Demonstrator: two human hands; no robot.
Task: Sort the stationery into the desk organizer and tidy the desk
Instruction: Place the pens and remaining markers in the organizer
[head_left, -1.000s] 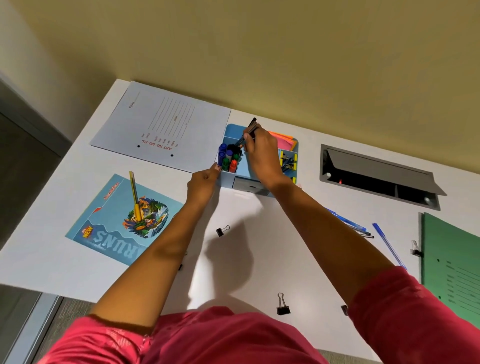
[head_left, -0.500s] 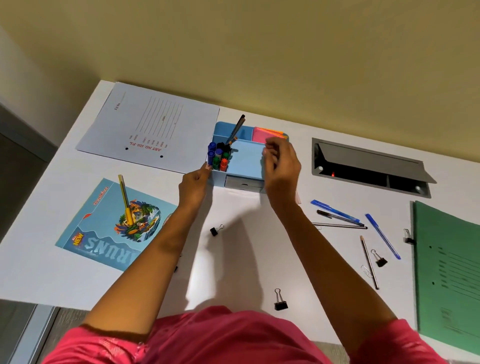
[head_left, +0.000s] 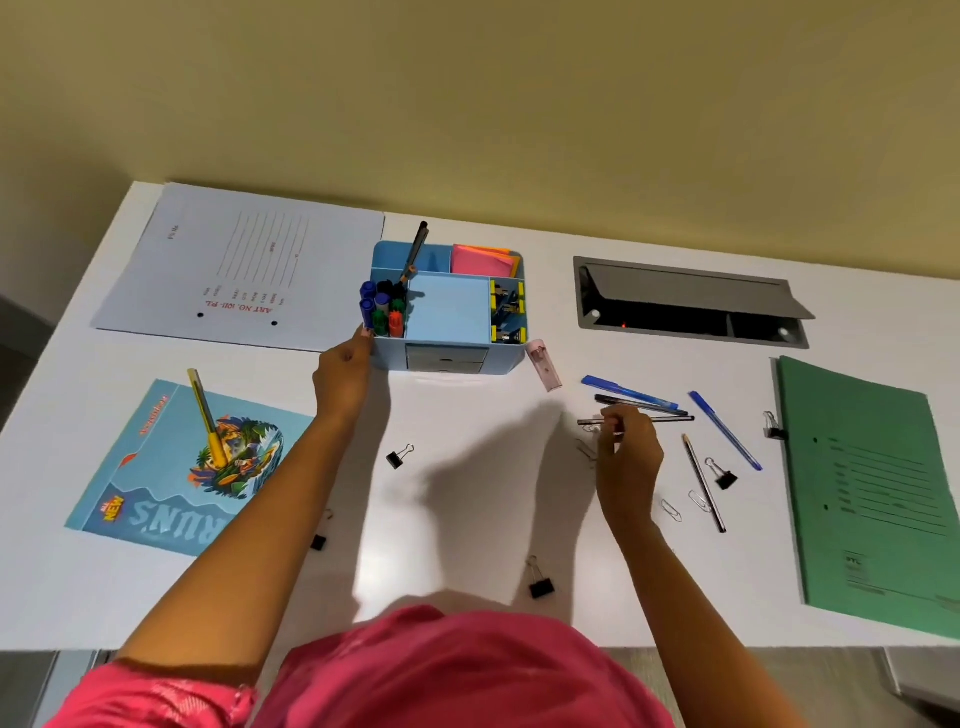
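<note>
Desk (head_left: 62, 587) surface fills most of your view, white and wide. At the right edge lies a green folder (head_left: 872, 493), at the upper left a pale folder (head_left: 244, 265), and at the lower left a blue booklet (head_left: 156, 467) with a yellow pen (head_left: 205, 415) resting on it. A grey cable hatch (head_left: 691, 301) sits open at the upper right. The desk organizer (head_left: 511, 358) stands at the upper centre, with markers (head_left: 384, 312) in its left compartment, sticky notes (head_left: 480, 260) at its back and a black pen (head_left: 415, 252) leaning out. Your left hand (head_left: 343, 374) grips the organizer's lower left corner with curled fingers. Your right hand (head_left: 628, 457), right of centre, pinches a thin dark pen (head_left: 670, 418) that lies flat on the desk, just below a blue pen (head_left: 628, 391). A second blue pen (head_left: 724, 431) and a pencil (head_left: 704, 483) lie further right. A binder clip (head_left: 399, 457) sits between your arms and a paper clip (head_left: 671, 510) lies beside your right wrist.
</note>
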